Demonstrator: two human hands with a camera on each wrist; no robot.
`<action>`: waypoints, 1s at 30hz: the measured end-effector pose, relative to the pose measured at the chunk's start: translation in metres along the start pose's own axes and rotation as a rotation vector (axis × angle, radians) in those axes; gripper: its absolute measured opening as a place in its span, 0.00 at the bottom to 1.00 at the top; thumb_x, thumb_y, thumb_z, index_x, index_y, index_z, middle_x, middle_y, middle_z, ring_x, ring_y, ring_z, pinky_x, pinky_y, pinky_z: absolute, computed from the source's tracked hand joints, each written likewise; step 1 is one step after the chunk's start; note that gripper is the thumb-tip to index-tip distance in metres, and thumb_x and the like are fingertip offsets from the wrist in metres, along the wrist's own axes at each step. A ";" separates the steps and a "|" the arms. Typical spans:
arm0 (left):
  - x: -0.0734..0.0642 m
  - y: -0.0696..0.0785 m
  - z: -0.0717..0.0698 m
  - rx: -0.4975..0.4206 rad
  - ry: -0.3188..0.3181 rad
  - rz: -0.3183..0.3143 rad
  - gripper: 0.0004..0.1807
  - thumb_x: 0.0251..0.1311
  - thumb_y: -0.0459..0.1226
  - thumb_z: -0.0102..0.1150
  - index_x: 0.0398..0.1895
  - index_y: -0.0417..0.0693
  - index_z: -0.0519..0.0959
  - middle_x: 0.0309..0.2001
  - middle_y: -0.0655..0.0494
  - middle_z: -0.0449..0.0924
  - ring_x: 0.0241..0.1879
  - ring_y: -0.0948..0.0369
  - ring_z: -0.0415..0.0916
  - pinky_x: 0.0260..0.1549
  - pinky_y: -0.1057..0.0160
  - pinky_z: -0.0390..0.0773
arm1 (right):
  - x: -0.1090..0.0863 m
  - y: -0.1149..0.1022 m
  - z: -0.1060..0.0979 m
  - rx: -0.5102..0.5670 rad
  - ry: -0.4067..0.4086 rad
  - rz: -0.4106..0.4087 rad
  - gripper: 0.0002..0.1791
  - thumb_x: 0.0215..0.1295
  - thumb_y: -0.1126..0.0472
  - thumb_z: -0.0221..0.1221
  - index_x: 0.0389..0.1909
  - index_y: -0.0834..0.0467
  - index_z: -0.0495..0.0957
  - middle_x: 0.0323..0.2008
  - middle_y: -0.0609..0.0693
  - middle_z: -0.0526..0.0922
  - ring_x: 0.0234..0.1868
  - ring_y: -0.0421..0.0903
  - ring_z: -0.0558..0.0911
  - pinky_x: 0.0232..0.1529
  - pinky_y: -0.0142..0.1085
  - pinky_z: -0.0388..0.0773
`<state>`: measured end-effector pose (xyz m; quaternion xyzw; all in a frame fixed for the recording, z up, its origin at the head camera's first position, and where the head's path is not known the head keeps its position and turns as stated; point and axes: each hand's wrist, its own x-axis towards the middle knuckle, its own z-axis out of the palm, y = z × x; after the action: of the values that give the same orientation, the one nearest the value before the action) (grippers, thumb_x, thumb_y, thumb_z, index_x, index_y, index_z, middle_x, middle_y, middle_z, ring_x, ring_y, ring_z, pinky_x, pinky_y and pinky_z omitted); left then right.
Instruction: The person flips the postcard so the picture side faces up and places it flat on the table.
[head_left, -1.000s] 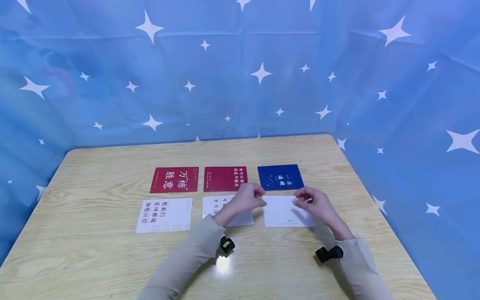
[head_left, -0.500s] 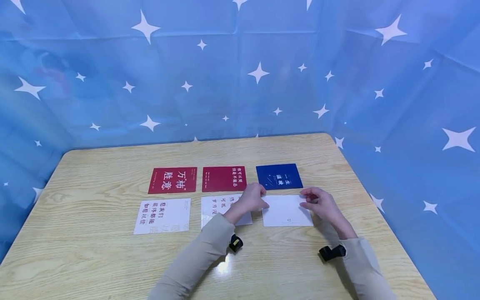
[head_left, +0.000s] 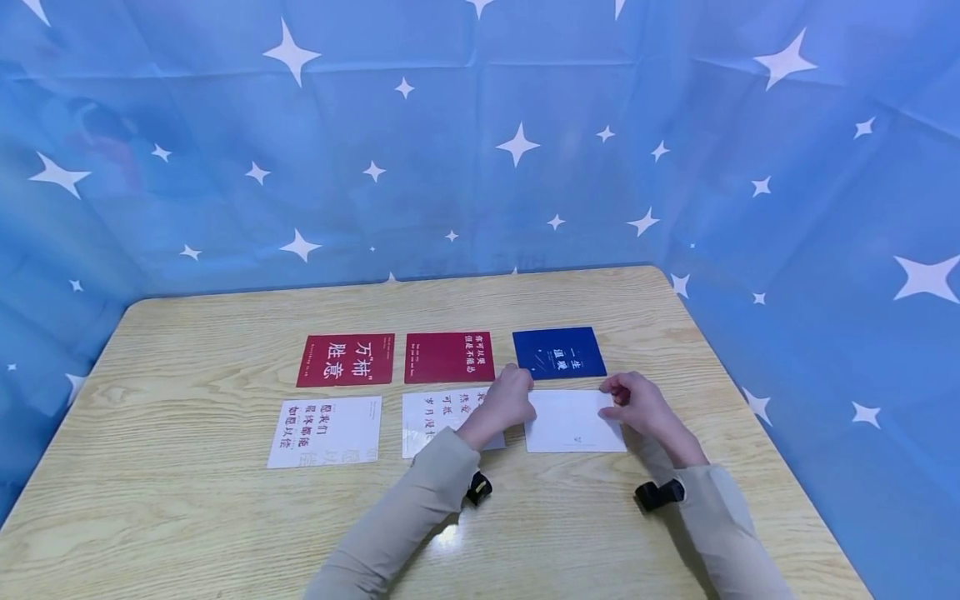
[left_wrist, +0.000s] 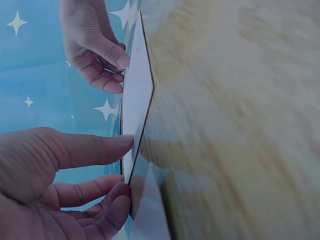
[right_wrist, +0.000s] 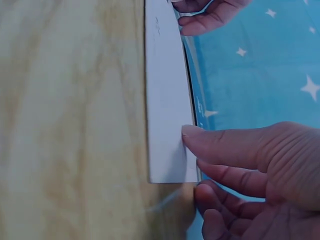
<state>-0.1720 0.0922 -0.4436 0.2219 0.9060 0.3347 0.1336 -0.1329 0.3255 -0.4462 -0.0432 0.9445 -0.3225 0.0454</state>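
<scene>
A white card [head_left: 576, 425] with a small mark lies at the right of the near row of cards. My left hand [head_left: 504, 404] is at its left edge, partly over the neighbouring white card [head_left: 431, 425] with dark characters. In the left wrist view, the thumb [left_wrist: 112, 149] overlaps the edge of the white card [left_wrist: 139, 80], apart from the loosely bent fingers. My right hand [head_left: 641, 408] is by the far right corner. Its thumb [right_wrist: 215, 142] meets the card's surface in the right wrist view, the other fingers beside the edge.
Behind lie a blue card [head_left: 558, 352] and two red cards, one in the middle [head_left: 446, 358] and one at left [head_left: 345, 360]. Another lettered white card [head_left: 330, 429] lies front left. A starry blue cloth [head_left: 450, 150] hangs behind the wooden table [head_left: 210, 517].
My left hand has shifted right to the white card's edge. My right hand has drawn a little right, from over the card toward its corner. The cards stay in their rows.
</scene>
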 end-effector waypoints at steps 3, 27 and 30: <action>0.001 0.000 0.001 0.013 0.004 0.011 0.23 0.35 0.23 0.62 0.09 0.48 0.56 0.22 0.54 0.59 0.23 0.62 0.55 0.13 0.71 0.54 | 0.003 -0.001 -0.001 -0.014 -0.027 0.008 0.15 0.47 0.71 0.67 0.37 0.69 0.76 0.30 0.55 0.71 0.32 0.49 0.70 0.31 0.34 0.68; 0.002 0.000 0.001 0.098 -0.032 0.054 0.20 0.37 0.28 0.69 0.39 0.36 0.78 0.37 0.50 0.75 0.37 0.59 0.69 0.34 0.67 0.74 | 0.003 0.005 -0.008 0.004 -0.081 -0.004 0.13 0.48 0.67 0.69 0.30 0.63 0.73 0.24 0.51 0.70 0.28 0.46 0.67 0.28 0.33 0.64; 0.001 -0.001 0.000 0.060 -0.034 0.045 0.20 0.37 0.27 0.69 0.38 0.37 0.77 0.37 0.51 0.75 0.36 0.60 0.69 0.34 0.68 0.74 | -0.001 0.007 -0.011 0.018 -0.073 -0.013 0.13 0.50 0.64 0.68 0.27 0.61 0.71 0.21 0.48 0.69 0.24 0.43 0.67 0.24 0.31 0.63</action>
<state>-0.1728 0.0919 -0.4442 0.2517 0.9080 0.3065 0.1349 -0.1339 0.3381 -0.4420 -0.0607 0.9390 -0.3294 0.0780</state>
